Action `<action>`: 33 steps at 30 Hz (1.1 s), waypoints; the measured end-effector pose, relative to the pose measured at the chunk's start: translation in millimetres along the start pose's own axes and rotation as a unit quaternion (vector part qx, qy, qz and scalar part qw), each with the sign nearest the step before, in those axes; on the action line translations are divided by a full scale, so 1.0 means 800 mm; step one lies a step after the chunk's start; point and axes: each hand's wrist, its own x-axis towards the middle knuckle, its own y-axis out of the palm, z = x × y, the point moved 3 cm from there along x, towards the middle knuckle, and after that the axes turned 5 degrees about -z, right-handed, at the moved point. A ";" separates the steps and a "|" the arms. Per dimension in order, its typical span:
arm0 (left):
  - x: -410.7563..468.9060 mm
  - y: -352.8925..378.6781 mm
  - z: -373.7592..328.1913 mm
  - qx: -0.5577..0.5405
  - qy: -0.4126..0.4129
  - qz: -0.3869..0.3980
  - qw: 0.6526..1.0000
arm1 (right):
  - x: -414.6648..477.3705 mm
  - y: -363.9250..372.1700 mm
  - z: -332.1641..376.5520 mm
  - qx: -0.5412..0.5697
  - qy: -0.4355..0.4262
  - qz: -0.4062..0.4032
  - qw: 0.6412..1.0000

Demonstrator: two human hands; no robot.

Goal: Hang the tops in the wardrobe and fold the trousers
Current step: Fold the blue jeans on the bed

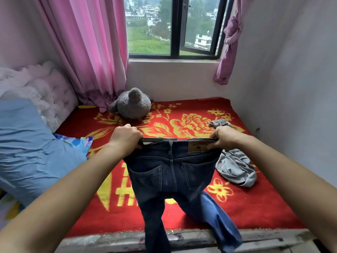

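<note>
**A:** Where are the jeans (171,170)?

**B:** Held up over the bed (264,207), back pockets facing me. My left hand (125,136) and right hand (223,136) each grip one end of the waistband, fingers (135,133) curled round it. The legs hang past the bed's edge.

**A:** What could go wrong?

**B:** One leg looks twisted, I think. Laid down like that, it could fold crooked. The jeans might also snag the grey garment (235,167) beside my right hand.

Soft, even daylight enters through the window (175,28); shadows are faint, and wide-angle distortion bends the edges.
</note>
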 end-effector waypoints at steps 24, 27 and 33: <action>0.483 -0.045 0.205 -0.544 -0.301 -0.305 0.721 | 0.444 -0.315 -0.002 0.317 -0.064 -0.445 0.835; 0.502 -0.128 0.229 -0.519 -0.249 -0.396 0.716 | 0.420 -0.395 0.015 0.279 -0.122 -0.527 0.794; 0.485 -0.236 0.241 -0.448 -0.183 -0.453 0.749 | 0.354 -0.464 0.025 0.262 -0.143 -0.583 0.755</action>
